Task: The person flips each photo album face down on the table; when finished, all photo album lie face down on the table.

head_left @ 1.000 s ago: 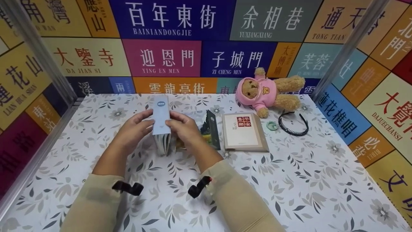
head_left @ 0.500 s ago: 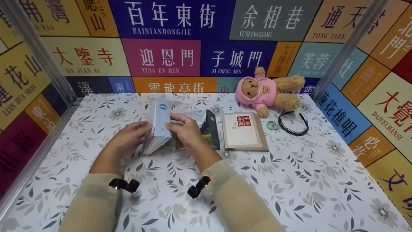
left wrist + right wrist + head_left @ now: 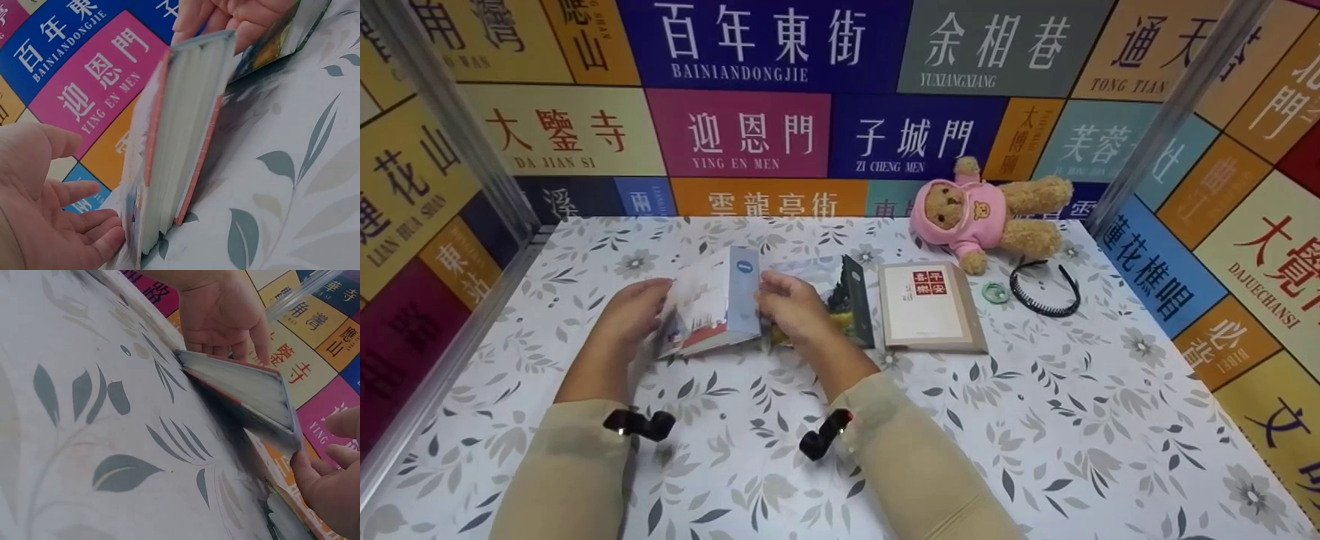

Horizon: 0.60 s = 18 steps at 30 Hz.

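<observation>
A thick book (image 3: 709,297) with a pale illustrated cover and a light blue spine (image 3: 744,300) leans over to the left on the table. My left hand (image 3: 631,319) is at its left edge, and the left wrist view shows straight, spread fingers (image 3: 101,225) touching the cover. On the spine side is my right hand (image 3: 793,306); a fingertip touches the spine's corner in the right wrist view, where the hand (image 3: 334,478) is loosely extended. The page block (image 3: 183,112) faces the left wrist camera. Right of it, a dark-green-spined book (image 3: 858,301) with a landscape cover is partly hidden by my right hand.
A cream and brown book (image 3: 926,315) lies to the right. Beyond it are a green coiled hair tie (image 3: 994,292), a black headband (image 3: 1044,309) and a teddy bear (image 3: 975,211) in a pink hoodie. Printed walls border the floral-covered table (image 3: 780,457).
The blue-spined book has gone from nearly upright to leaning left, showing its cover. My left hand has moved left and lower with it; my right hand has stayed close to the spine.
</observation>
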Each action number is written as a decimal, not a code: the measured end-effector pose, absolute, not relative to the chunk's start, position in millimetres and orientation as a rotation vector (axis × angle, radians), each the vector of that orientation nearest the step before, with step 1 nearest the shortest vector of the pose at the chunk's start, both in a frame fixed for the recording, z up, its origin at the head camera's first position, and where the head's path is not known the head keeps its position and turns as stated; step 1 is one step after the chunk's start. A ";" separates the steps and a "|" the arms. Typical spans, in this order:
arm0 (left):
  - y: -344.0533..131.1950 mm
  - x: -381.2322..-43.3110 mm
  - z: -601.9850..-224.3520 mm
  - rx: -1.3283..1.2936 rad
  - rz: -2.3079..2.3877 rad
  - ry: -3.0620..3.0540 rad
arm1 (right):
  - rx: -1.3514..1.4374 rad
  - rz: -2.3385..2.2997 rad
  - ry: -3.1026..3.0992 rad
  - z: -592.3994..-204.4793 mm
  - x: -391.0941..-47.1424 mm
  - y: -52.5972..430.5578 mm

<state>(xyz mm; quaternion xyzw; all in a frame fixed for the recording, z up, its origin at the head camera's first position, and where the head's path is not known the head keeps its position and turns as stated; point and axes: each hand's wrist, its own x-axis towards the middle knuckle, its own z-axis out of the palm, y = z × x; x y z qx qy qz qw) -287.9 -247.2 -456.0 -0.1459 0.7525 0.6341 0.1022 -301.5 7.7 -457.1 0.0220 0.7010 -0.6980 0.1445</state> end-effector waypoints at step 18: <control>-260.5 -287.0 -449.8 -0.634 1.940 2.174 | -0.053 -2.027 1.759 -467.7 -294.9 -1.1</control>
